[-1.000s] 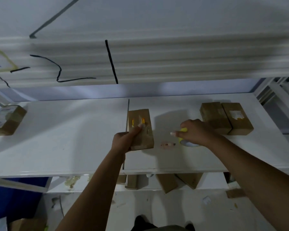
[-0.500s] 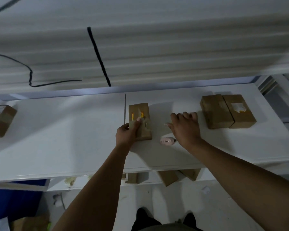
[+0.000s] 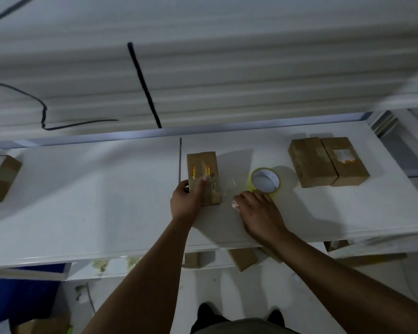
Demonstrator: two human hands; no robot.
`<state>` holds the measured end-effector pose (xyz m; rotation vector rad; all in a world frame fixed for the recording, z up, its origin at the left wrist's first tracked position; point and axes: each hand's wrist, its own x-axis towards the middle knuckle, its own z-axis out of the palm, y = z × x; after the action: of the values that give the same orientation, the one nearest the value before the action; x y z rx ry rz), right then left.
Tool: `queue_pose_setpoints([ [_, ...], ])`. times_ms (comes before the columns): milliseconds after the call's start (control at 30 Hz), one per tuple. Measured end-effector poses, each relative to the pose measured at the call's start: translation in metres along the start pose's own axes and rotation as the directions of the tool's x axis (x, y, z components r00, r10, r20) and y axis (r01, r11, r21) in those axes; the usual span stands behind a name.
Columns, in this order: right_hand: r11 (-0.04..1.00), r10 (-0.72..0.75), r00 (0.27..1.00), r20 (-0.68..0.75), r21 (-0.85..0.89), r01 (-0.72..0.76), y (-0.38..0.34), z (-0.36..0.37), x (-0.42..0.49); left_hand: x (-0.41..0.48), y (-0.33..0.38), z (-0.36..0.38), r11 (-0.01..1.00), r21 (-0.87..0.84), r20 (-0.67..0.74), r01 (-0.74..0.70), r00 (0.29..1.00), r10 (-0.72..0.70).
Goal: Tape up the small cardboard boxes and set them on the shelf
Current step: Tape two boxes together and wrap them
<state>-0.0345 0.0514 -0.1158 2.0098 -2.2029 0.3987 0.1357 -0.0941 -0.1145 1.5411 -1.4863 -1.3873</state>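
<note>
A small cardboard box [image 3: 209, 169] with two yellow-red labels lies on the white shelf [image 3: 106, 201]. My left hand [image 3: 187, 201] grips the box's near left corner, thumb pressed on top. A strip of clear tape [image 3: 232, 183] runs from the box to a yellow tape roll [image 3: 266, 180] lying flat on the shelf. My right hand [image 3: 261, 213] rests just in front of the roll, fingertips at its near side. A small pale pink object [image 3: 234, 204] shows at its thumb tip; I cannot tell whether the thumb holds it.
Two cardboard boxes [image 3: 328, 161] sit side by side at the shelf's right end. Another box [image 3: 1, 178] sits at the far left. More boxes [image 3: 243, 259] lie on a lower level under the shelf's front edge. A corrugated wall with black cables rises behind.
My right hand lifted off the tape roll and drew back toward me, leaving the roll flat on the shelf. My left hand kept its hold on the box.
</note>
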Motion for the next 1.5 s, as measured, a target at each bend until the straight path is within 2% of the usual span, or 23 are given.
queue_pose_setpoints([
  [100, 0.995, 0.08, 0.983, 0.163, 0.047, -0.089, -0.002, -0.014, 0.011, 0.003, -0.002, -0.001, 1.0, -0.007, 0.025, 0.004, 1.0, -0.004],
  [167, 0.982, 0.097, 0.971, 0.217, 0.137, -0.128, -0.002, -0.025, 0.017, 0.004, -0.004, -0.002, 1.0, -0.007, 0.028, 0.001, 1.0, 0.0],
  [267, 0.9, 0.201, 0.977, 0.069, 0.382, -0.212, -0.003, -0.041, 0.03, 0.006, -0.004, -0.002, 1.0, -0.007, 0.028, -0.003, 1.0, 0.003],
  [367, 0.745, 0.421, 0.907, -0.011, 0.575, -0.338, -0.007, -0.052, 0.045, 0.005, -0.004, -0.002, 1.0, -0.019, 0.029, 0.002, 1.0, -0.001],
  [500, 0.707, 0.544, 0.839, 0.0, 0.539, -0.458, -0.012, -0.05, 0.052, 0.004, -0.003, -0.003, 1.0, -0.022, 0.034, 0.002, 0.999, -0.001],
  [633, 0.647, 0.582, 0.809, -0.083, 0.65, -0.398, -0.022, -0.046, 0.05, 0.004, -0.003, -0.002, 1.0, -0.011, 0.048, -0.002, 0.999, 0.003],
  [667, 0.661, 0.562, 0.824, -0.076, 0.64, -0.392, -0.025, -0.044, 0.048, 0.004, -0.002, -0.002, 1.0, -0.011, 0.045, -0.006, 0.999, 0.007],
  [733, 0.786, 0.402, 0.909, 0.11, 0.467, -0.405, -0.03, -0.037, 0.038, 0.004, -0.002, -0.004, 1.0, -0.019, 0.039, -0.005, 0.999, 0.005],
  [767, 0.844, 0.322, 0.922, 0.215, 0.376, -0.382, -0.031, -0.032, 0.029, 0.005, -0.002, -0.005, 1.0, -0.028, 0.044, 0.003, 0.999, -0.002],
  [800, 0.863, 0.276, 0.926, 0.258, 0.357, -0.357, -0.03, -0.029, 0.018, 0.006, -0.003, -0.005, 0.999, -0.037, 0.055, 0.01, 0.998, -0.008],
  [833, 0.859, 0.26, 0.931, 0.258, 0.378, -0.344, -0.029, -0.028, 0.006, 0.007, -0.003, -0.006, 0.999, -0.048, 0.062, 0.015, 0.998, -0.012],
  [900, 0.818, 0.321, 0.91, 0.263, 0.407, -0.406, -0.025, -0.024, -0.012, 0.006, -0.003, -0.006, 0.998, -0.064, 0.063, 0.022, 0.998, -0.018],
  [1000, 0.706, 0.46, 0.826, 0.327, 0.429, -0.563, -0.019, -0.019, -0.02, 0.007, -0.002, -0.005, 0.997, -0.072, 0.069, 0.034, 0.997, -0.029],
  [1067, 0.706, 0.489, 0.808, 0.328, 0.396, -0.587, -0.017, -0.015, -0.022, 0.007, -0.001, -0.008, 0.993, -0.101, 0.078, 0.059, 0.996, -0.052],
  [1200, 0.719, 0.498, 0.82, 0.282, 0.395, -0.573, -0.017, -0.015, -0.017, 0.006, 0.003, -0.017, 0.98, -0.161, 0.074, 0.12, 0.991, -0.109],
  [1267, 0.737, 0.48, 0.856, 0.192, 0.442, -0.512, -0.018, -0.018, -0.008, 0.005, 0.005, -0.02, 0.977, -0.168, 0.079, 0.13, 0.99, -0.118],
  [1333, 0.807, 0.424, 0.905, 0.038, 0.438, -0.396, -0.018, -0.022, 0.003, 0.005, 0.003, -0.023, 0.986, -0.132, 0.063, 0.105, 0.993, -0.097],
  [1400, 0.899, 0.355, 0.934, -0.046, 0.292, -0.328, -0.01, -0.022, 0.017, 0.004, 0.0, -0.026, 0.997, -0.065, 0.049, 0.047, 0.998, -0.044],
  [1500, 0.956, 0.272, 0.954, 0.129, 0.077, -0.283, 0.005, -0.021, 0.037, 0.004, -0.002, -0.031, 1.0, 0.002, 0.02, 0.017, 1.0, -0.017],
])
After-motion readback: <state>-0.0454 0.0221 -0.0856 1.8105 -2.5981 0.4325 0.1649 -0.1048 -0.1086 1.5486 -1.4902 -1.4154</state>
